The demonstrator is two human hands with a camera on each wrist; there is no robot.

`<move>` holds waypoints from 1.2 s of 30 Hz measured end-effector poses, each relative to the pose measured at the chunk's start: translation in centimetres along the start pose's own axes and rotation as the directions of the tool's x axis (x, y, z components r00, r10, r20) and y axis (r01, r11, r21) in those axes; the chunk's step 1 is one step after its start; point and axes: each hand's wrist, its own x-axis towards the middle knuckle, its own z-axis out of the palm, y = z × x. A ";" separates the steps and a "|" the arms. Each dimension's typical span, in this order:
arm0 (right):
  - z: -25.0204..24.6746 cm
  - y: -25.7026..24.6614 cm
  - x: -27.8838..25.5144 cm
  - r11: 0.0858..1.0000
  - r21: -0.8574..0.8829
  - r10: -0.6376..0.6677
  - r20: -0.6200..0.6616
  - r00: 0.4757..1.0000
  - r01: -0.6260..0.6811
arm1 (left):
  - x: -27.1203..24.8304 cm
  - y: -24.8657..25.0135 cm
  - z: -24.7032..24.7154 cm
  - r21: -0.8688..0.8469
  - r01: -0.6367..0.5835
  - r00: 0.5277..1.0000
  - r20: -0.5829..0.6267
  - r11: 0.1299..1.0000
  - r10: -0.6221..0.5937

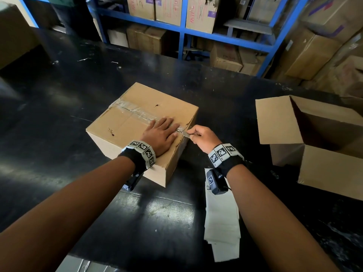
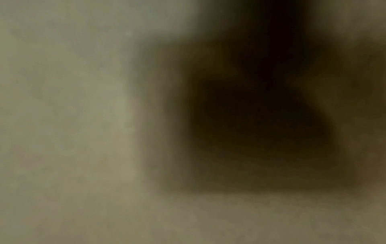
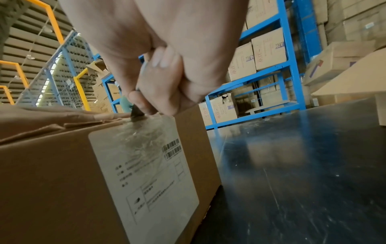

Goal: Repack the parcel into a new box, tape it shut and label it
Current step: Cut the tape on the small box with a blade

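A taped brown parcel box point(image 1: 137, 118) sits mid-table, its top seam covered by clear tape point(image 1: 135, 111). My left hand point(image 1: 161, 132) lies flat on the box top, fingers straight, pressing beside the seam. My right hand point(image 1: 200, 138) pinches a small flat grey tool point(image 1: 185, 134), which looks like a blade, at the box's right top edge. In the right wrist view the tool's dark tip point(image 3: 136, 113) touches the tape above a white printed label point(image 3: 146, 173) on the box side point(image 3: 52, 181). An open new box point(image 1: 314, 138) stands to the right. The left wrist view is a dark blur.
A stack of white sheets point(image 1: 222, 216) lies on the black table point(image 1: 78, 95) under my right forearm. Blue shelving point(image 1: 182, 30) loaded with cartons runs behind the table. Another carton point(image 1: 13, 36) stands at the far left.
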 end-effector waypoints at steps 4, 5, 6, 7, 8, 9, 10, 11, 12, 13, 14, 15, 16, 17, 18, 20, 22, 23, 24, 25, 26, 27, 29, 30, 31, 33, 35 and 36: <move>0.2 0.1 0.0 1.000 0.016 0.004 -0.008 1.000 -0.004 | -0.5 0.1 -0.2 0.006 -0.022 1.000 0.021 1.000 0.022; 0.5 0.1 0.1 1.000 0.023 0.005 -0.021 1.000 -0.005 | -0.5 0.2 -0.1 0.022 -0.023 0.999 0.038 0.999 0.022; 0.7 0.1 0.1 1.000 0.027 0.005 -0.036 0.999 -0.004 | -0.6 0.2 0.0 0.039 -0.022 0.998 0.055 0.999 0.020; 0.9 0.1 0.2 0.999 0.031 0.010 -0.049 0.999 -0.009 | -0.7 0.3 0.0 0.044 -0.020 0.998 0.067 0.999 0.017; 1.0 0.1 0.2 0.999 0.040 0.017 -0.053 0.998 -0.015 | -0.7 0.3 -0.1 0.030 -0.015 0.998 0.068 0.999 0.013; 1.0 0.1 0.2 0.999 0.050 0.023 -0.051 0.998 -0.021 | -0.7 0.3 -0.3 0.003 -0.010 0.998 0.064 1.000 0.009; 1.0 0.1 0.1 0.998 0.055 0.026 -0.045 0.999 -0.023 | -0.7 0.3 -0.6 -0.021 -0.007 0.998 0.061 1.000 0.009; 1.0 0.2 0.0 0.998 0.058 0.026 -0.041 0.999 -0.024 | -0.8 0.4 -0.8 -0.032 -0.008 0.998 0.061 0.999 0.010; 0.9 0.2 -0.1 0.998 0.062 0.023 -0.036 0.999 -0.021 | -0.9 0.6 -1.0 -0.029 -0.011 0.998 0.062 1.000 0.012; 0.8 0.3 -0.1 0.998 0.067 0.020 -0.032 0.999 -0.018 | -1.0 0.7 -1.1 -0.021 -0.014 0.998 0.060 1.000 0.016; 0.7 0.3 -0.2 0.997 0.070 0.015 -0.031 0.999 -0.013 | -1.2 0.8 -1.2 -0.016 -0.019 0.998 0.057 1.000 0.020; 0.6 0.4 -0.3 0.998 0.070 0.012 -0.032 0.999 -0.010 | -1.3 1.0 -1.2 -0.015 -0.023 0.998 0.056 1.000 0.024; 0.6 0.5 -0.4 0.998 0.065 0.006 -0.034 0.999 -0.004 | -1.5 1.1 -1.2 -0.015 -0.027 0.998 0.057 1.000 0.028; 0.5 0.5 -0.5 0.999 0.051 0.000 -0.036 0.999 0.002 | -1.6 1.1 -1.1 -0.014 -0.031 0.998 0.058 0.999 0.032; 0.5 0.5 -0.6 1.000 0.030 -0.007 -0.039 0.999 0.009 | -1.7 1.1 -1.1 -0.010 -0.036 0.998 0.057 0.999 0.037; 0.7 0.3 -0.8 1.000 -0.014 -0.006 -0.041 0.999 0.006 | -1.7 1.1 -1.1 -0.005 -0.043 0.998 0.052 0.999 0.044; 1.2 -0.1 -1.1 1.000 -0.027 0.011 -0.042 0.999 -0.012 | -1.7 1.2 -1.1 -0.006 -0.044 0.998 0.052 0.999 0.044; 1.5 -0.1 -1.3 0.999 -0.030 0.018 -0.045 0.999 -0.019 | -1.7 1.2 -1.0 -0.007 -0.044 0.997 0.057 0.999 0.044; 1.7 -0.1 -1.4 0.999 -0.029 0.021 -0.048 0.999 -0.023 | -1.7 1.2 -1.0 -0.008 -0.043 0.997 0.059 0.999 0.043; 1.7 0.0 -1.4 0.999 -0.024 0.024 -0.050 0.998 -0.025 | -1.7 1.2 -1.0 -0.008 -0.043 0.997 0.059 0.999 0.043; 1.6 0.1 -1.6 1.000 -0.019 0.023 -0.050 0.999 -0.024 | -1.7 1.1 -1.0 -0.009 -0.044 0.997 0.059 0.999 0.045; 1.4 0.1 -1.8 1.000 -0.020 0.023 -0.048 0.999 -0.024 | -1.7 1.1 -1.1 -0.012 -0.047 0.997 0.063 0.999 0.047; 0.6 0.4 -2.3 0.999 -0.049 0.011 -0.057 0.998 -0.014 | -1.6 1.0 -1.2 -0.023 -0.053 0.996 0.077 0.998 0.055; 0.2 0.6 -2.6 0.998 -0.065 0.005 -0.063 0.998 -0.009 | -1.6 1.0 -1.3 -0.026 -0.059 0.995 0.081 0.998 0.061; -0.3 0.8 -2.9 0.997 -0.072 0.004 -0.066 0.998 -0.009 | -1.6 0.9 -1.3 -0.024 -0.065 0.994 0.081 0.998 0.067; -0.9 1.2 -3.5 0.997 -0.079 -0.006 -0.067 0.998 0.001 | -1.7 0.7 -1.4 -0.002 -0.069 0.994 0.082 0.998 0.069; -1.3 1.7 -4.1 0.993 -0.108 -0.051 -0.054 0.997 0.045 | -2.0 0.5 -1.4 0.022 -0.065 0.992 0.111 0.998 0.062; -1.4 1.9 -4.3 0.992 -0.107 -0.074 -0.041 0.996 0.069 | -2.2 0.4 -1.4 0.027 -0.064 0.991 0.120 0.998 0.060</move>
